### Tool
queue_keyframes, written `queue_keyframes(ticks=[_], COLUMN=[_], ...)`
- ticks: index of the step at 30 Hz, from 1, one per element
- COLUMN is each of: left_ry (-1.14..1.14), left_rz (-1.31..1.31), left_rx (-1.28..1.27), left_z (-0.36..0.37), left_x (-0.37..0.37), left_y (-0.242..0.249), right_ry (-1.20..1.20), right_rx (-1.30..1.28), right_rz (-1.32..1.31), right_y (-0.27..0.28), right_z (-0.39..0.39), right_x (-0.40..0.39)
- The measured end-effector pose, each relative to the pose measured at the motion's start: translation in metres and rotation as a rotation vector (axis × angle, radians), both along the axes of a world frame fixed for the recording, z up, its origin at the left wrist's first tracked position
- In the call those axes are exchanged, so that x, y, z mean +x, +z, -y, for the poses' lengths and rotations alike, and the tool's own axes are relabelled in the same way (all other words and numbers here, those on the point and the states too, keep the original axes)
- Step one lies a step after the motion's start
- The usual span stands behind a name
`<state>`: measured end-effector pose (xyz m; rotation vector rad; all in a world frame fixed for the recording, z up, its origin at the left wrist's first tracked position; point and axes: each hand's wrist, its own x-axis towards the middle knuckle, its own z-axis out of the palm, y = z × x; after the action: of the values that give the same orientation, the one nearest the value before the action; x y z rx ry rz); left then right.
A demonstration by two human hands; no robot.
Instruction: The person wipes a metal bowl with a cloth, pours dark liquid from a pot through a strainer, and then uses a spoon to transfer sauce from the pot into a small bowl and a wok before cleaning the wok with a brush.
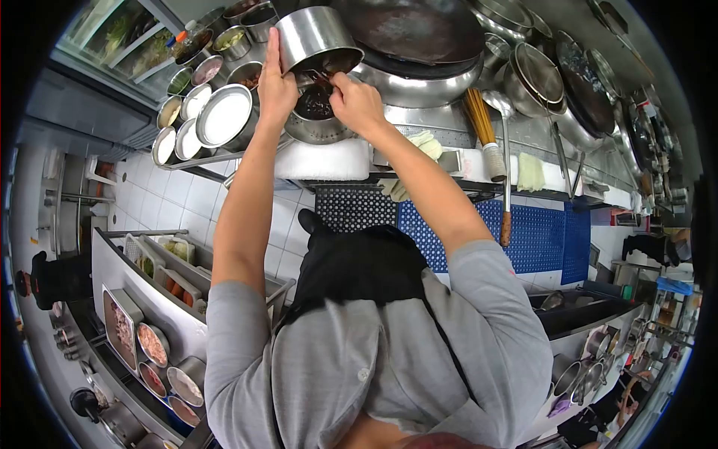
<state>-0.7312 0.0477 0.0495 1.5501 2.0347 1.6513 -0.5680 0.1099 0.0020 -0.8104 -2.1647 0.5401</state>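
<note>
A steel pot [313,36] is tipped on its side over the counter, its mouth turned downward. My left hand [277,84] grips it at the left, fingers stretched up along its wall. Just under the mouth, my right hand [357,103] is closed, its fingers bent around something dark and thin that I cannot make out. Below both hands sits a round metal container with holes in its side [318,132], holding a dark, glossy mass [315,102]. The pot's inside is mostly hidden.
A wok [415,34] stands behind to the right. Metal tubs of white contents [224,116] crowd the left. A bamboo brush [482,127] and long-handled ladle [505,150] lie right. Folded white cloth [323,161] lines the front edge. Other people are at the far sides.
</note>
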Motion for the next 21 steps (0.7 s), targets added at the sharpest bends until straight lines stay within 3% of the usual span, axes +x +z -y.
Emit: queue_keyframes(ticks=[3,7,12,15,21], left_ry=[0.033,0.026,0.042,0.061,0.101], left_rz=[-0.03,-0.039,-0.066,-0.056,0.003], left_rx=[0.017,0.032,0.086,0.089,0.023], left_z=[-0.004,0.002,-0.004,-0.001,0.0], left_x=[-0.011,-0.006,-0.009,-0.011,-0.008], left_y=[-0.006,-0.015,-0.02,-0.025,-0.025], right_ry=[-0.028,-0.033,0.099,0.123,0.069], right_rx=[0.018,0.04,0.068,0.064,0.101], right_rz=[0.118,-0.017,0.076,-0.041,0.206], right_y=[-0.007,0.002,-0.025,-0.023,-0.026], right_z=[0.0,-0.019,-0.007,-0.005,-0.005], right_x=[0.019,0.015,0.028,0.027,0.019])
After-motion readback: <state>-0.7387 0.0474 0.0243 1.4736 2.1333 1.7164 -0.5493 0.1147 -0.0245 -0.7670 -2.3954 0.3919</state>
